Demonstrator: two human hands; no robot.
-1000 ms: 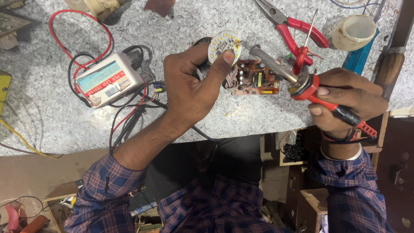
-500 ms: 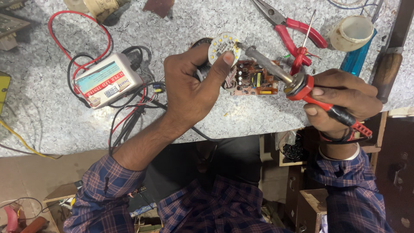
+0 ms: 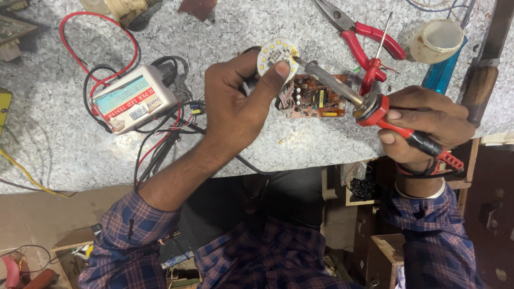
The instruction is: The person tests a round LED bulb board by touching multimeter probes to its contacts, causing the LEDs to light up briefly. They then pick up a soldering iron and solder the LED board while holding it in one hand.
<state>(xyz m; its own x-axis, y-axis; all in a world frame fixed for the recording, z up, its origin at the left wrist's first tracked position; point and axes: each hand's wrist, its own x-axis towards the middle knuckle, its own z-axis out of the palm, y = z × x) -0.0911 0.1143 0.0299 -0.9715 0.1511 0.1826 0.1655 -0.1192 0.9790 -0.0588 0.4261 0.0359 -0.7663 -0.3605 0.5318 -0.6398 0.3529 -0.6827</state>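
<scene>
Round LED board (image 3: 277,56) pinched in left hand (image 3: 235,107); right hand (image 3: 423,126) grips soldering iron (image 3: 369,104), tip touching board's edge.

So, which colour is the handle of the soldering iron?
Red and black, clear in the head view: soldering iron in the right hand.

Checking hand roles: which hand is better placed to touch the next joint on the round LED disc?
Right. The right hand already grips the soldering iron, whose tip sits at the rim of the round LED disc. The left hand is occupied pinching that disc above the brown circuit board.
</scene>
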